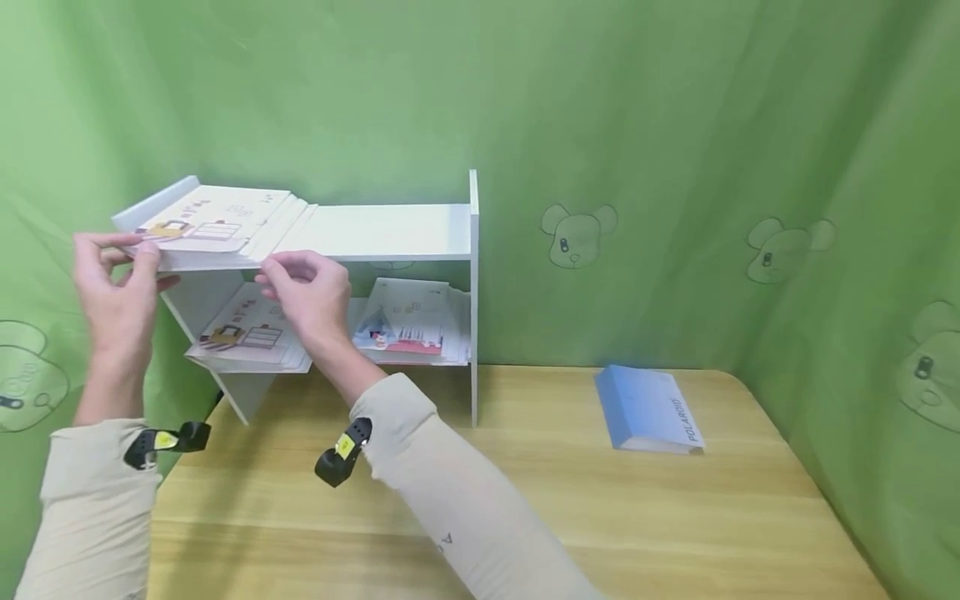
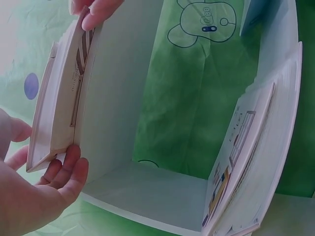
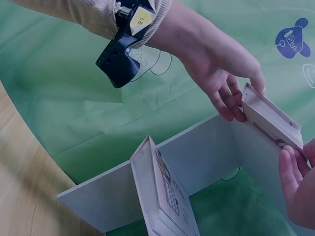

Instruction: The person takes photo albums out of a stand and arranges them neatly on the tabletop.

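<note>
Supporting the upper book at its two near corners is carried out with both hands. The upper book is laid flat, picture side up, at the left end of the upper board of a white shelf unit, beside the left side panel. How far the near edge projects past the board cannot be told; whether one volume or several are stacked there is likewise unclear.

The near left corner is gripped by the left hand: the fingers are bent and are parted from the thumb only by the held edge. The near right corner is pinched by the right hand, with thumb and curled fingers almost closed about it. The grips are presumably spread to both corners so that the near edge is held level and twisting is prevented.

Below the upper board, a matching book is placed at the left and a second picture book at the right, both laid flat, probably for stability. A blue book is set on the wooden table to the right, well apart from the unit, where reaching is apparently not obstructed.
</note>
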`<state>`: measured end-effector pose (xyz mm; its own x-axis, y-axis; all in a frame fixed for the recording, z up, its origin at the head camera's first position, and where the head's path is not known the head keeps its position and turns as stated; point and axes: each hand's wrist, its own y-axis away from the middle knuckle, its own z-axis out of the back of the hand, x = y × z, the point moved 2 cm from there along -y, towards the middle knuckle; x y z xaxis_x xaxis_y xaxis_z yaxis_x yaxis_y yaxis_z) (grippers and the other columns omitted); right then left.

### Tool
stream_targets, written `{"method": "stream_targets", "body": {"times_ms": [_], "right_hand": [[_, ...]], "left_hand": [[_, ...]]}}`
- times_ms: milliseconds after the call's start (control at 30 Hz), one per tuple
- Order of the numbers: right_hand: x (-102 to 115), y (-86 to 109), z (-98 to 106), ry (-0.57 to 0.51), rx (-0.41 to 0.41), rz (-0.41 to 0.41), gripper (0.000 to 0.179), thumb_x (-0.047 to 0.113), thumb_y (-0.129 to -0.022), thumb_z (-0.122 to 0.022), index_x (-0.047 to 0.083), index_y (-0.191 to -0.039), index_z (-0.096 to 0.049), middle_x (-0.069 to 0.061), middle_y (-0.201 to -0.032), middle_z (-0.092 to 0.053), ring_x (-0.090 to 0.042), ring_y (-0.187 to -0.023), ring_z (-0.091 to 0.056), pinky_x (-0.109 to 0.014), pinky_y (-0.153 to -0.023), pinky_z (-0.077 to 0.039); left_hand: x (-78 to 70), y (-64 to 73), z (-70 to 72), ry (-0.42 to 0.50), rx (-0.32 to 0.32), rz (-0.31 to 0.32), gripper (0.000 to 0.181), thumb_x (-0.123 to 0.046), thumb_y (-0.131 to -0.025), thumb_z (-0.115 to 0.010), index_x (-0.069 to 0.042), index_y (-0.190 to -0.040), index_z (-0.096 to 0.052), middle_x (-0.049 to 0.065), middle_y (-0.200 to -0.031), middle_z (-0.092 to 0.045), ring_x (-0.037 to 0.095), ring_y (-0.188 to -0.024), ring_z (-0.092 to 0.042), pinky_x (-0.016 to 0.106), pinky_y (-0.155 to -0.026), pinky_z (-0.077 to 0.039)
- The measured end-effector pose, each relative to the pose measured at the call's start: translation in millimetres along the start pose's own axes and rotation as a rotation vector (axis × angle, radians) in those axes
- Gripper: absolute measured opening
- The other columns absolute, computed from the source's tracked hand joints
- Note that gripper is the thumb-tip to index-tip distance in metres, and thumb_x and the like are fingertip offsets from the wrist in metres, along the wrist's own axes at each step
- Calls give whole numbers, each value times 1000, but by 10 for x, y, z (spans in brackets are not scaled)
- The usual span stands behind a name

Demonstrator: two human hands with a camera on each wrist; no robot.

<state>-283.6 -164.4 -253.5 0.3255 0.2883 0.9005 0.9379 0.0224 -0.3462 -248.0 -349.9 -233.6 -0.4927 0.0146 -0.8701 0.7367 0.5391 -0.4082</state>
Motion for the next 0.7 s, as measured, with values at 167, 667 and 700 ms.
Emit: {"method": "stream_targets", "body": {"times_ms": [167,667,700], "right_hand": [[-30,-11,41,9,-28,21,5,5,-83,-70,6,-88,-70,0,-73,-70,-7,-61,-66,-20,-60,-57],[-55,-13,73,3,-71,70,7,3,-81,-70,9,-85,-70,4,-69,-69,-9,-64,-68,-19,-61,-56],[-60,-14,84,-4,-68,70,7,3,-81,-70,8,-85,-70,4,-70,-69,-9,-64,-68,-19,-62,-57]], "left_hand": [[56,-3,-52,54,-1,-7,19,-1,-89,-59,-7,-104,-47,9,-110,-43,21,-92,-60,28,-74,-57],[79,17,-54,166,-27,44,23,10,-86,-53,-6,-102,-45,11,-121,-43,26,-108,-57,30,-81,-56],[79,20,-58,178,-20,51,24,11,-86,-52,-6,-103,-45,12,-123,-43,27,-110,-55,30,-83,-55]]}}
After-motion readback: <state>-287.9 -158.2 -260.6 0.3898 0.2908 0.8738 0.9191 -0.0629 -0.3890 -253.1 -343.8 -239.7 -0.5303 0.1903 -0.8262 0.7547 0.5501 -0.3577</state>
